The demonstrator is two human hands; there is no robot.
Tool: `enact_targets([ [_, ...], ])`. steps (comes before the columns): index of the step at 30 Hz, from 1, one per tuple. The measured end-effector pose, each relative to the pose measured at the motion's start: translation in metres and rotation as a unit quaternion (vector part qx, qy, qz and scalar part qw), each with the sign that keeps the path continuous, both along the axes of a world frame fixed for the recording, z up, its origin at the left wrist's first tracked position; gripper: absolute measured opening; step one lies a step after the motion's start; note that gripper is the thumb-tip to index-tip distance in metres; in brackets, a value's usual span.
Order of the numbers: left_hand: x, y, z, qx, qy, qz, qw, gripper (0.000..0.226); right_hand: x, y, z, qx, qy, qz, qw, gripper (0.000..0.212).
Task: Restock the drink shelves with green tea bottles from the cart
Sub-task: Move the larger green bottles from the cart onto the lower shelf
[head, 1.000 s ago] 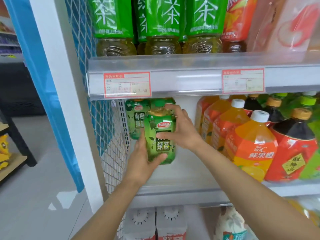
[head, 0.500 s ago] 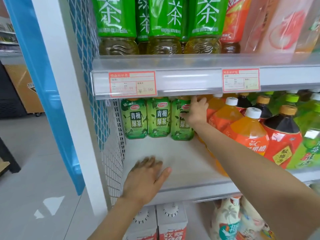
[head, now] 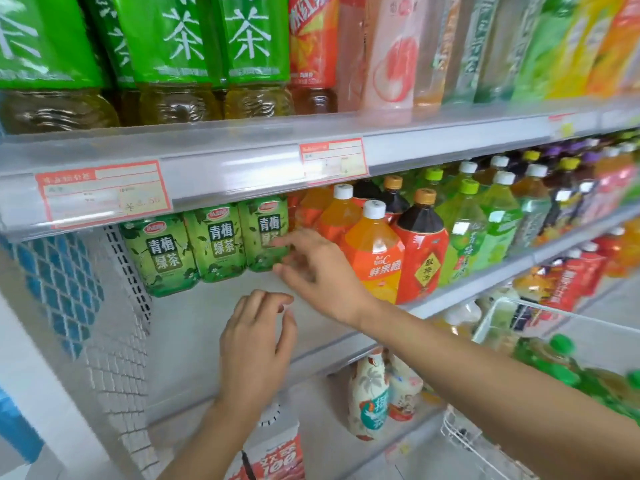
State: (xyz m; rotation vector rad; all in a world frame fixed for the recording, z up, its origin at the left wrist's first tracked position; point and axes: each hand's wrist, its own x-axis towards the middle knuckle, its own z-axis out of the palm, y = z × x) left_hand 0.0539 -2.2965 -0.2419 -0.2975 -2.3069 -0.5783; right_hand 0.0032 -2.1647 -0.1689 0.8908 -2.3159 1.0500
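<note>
Three green tea bottles stand in a row at the back left of the middle shelf (head: pixel 207 327): left bottle (head: pixel 159 258), middle bottle (head: pixel 216 244), right bottle (head: pixel 265 233). My right hand (head: pixel 311 271) hovers just in front of the right bottle, fingers loosely spread, holding nothing; whether a fingertip touches the label I cannot tell. My left hand (head: pixel 258 344) hangs over the bare shelf front with relaxed, slightly curled fingers, holding nothing. At the lower right, the white wire cart (head: pixel 491 320) holds more green-capped bottles (head: pixel 561 362).
Orange juice bottles (head: pixel 374 251) and dark plum drink bottles (head: pixel 420 244) crowd the shelf right of the green tea. Tall green tea bottles (head: pixel 180 57) fill the shelf above. A mesh side panel (head: pixel 114 341) closes the left. Cartons and pouches sit on the shelf below.
My right hand has let go of the third bottle and drawn back toward the front. My left hand lifted off the shelf surface. The view swung right, showing the cart.
</note>
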Motion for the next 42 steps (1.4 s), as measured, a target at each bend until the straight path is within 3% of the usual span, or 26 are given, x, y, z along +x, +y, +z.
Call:
enact_targets([
  [3,0.005,0.061,0.011,0.06,0.038,-0.111,0.991,0.018,0.05,0.07,0.014,-0.006,-0.033,-0.028,0.999,0.007],
  [6,0.01,0.124,0.006,0.09,-0.02,-0.238,0.967,0.013,0.077,0.162,0.02,-0.02,-0.065,-0.162,0.984,0.009],
  [9,0.013,0.179,-0.009,0.078,-0.13,-0.321,0.935,0.008,0.095,0.251,-0.002,0.051,-0.139,-0.308,0.94,0.009],
  [12,0.016,0.227,-0.028,0.042,-0.231,-0.361,0.903,0.006,0.124,0.319,-0.037,0.13,-0.27,-0.404,0.864,0.017],
  [17,0.009,0.289,-0.048,-0.057,-0.32,-0.388,0.863,0.043,0.168,0.356,-0.071,0.227,-0.482,-0.346,0.772,0.048],
  [20,-0.001,0.318,-0.052,-0.121,-0.353,-0.383,0.845,0.063,0.171,0.353,-0.092,0.222,-0.557,-0.311,0.737,0.049],
  [23,-0.013,0.338,-0.057,-0.167,-0.354,-0.365,0.845,0.073,0.168,0.351,-0.099,0.248,-0.53,-0.318,0.746,0.052],
  [28,-0.024,0.353,-0.06,-0.203,-0.301,-0.358,0.86,0.037,0.165,0.348,-0.101,0.266,-0.448,-0.363,0.772,0.04],
  [31,-0.027,0.349,-0.06,-0.207,-0.271,-0.369,0.865,0.037,0.165,0.347,-0.096,0.243,-0.418,-0.379,0.789,0.037],
  [36,-0.029,0.33,-0.037,-0.149,-0.217,-0.363,0.894,0.043,0.169,0.344,-0.055,0.163,-0.35,-0.399,0.832,0.034],
  [42,-0.013,0.282,0.039,-0.023,-0.138,-0.342,0.929,0.045,0.182,0.321,0.013,0.114,-0.217,-0.392,0.887,0.031],
])
